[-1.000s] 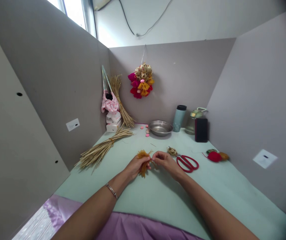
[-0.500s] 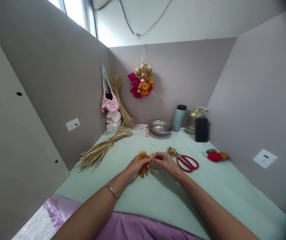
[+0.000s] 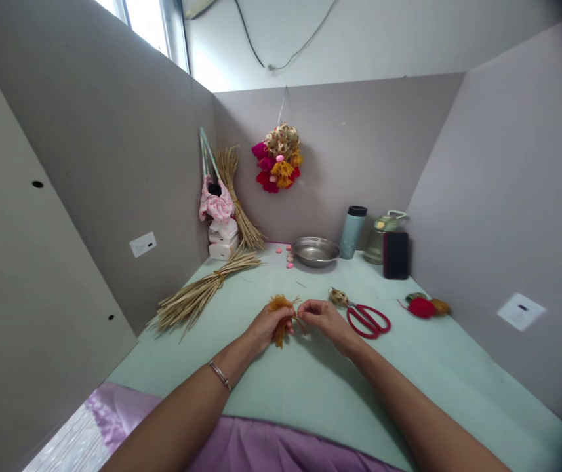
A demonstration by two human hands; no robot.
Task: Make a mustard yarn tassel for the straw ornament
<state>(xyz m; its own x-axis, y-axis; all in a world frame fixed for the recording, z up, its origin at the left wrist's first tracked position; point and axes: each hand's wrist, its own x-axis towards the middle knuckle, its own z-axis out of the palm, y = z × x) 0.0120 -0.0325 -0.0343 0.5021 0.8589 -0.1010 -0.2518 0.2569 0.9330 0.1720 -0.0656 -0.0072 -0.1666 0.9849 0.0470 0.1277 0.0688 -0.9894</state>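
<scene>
My left hand point(image 3: 267, 326) is closed around a mustard-yellow yarn tassel point(image 3: 279, 337), whose strands stick out above and below the fingers. Close against it on the right, my right hand point(image 3: 321, 316) pinches thin strands at the tassel's side; whether these are yarn or straw I cannot make out. Just beyond the right hand lie red-handled scissors point(image 3: 369, 321), and a small woven straw ball point(image 3: 338, 297) rests by their blades.
A straw bundle point(image 3: 206, 292) lies at the left. Toward the back are a metal bowl point(image 3: 316, 252), pink pieces point(image 3: 289, 265), a tumbler point(image 3: 353, 233), a jug point(image 3: 376, 242) and a black phone-like block point(image 3: 396, 255). Red yarn point(image 3: 421, 307) lies right. Finished-looking tassels point(image 3: 278, 164) hang on the wall.
The tassel has tilted slightly to the left and its top strands have spread. The thin strands between the hands have shifted a little; both hands stay nearly in place.
</scene>
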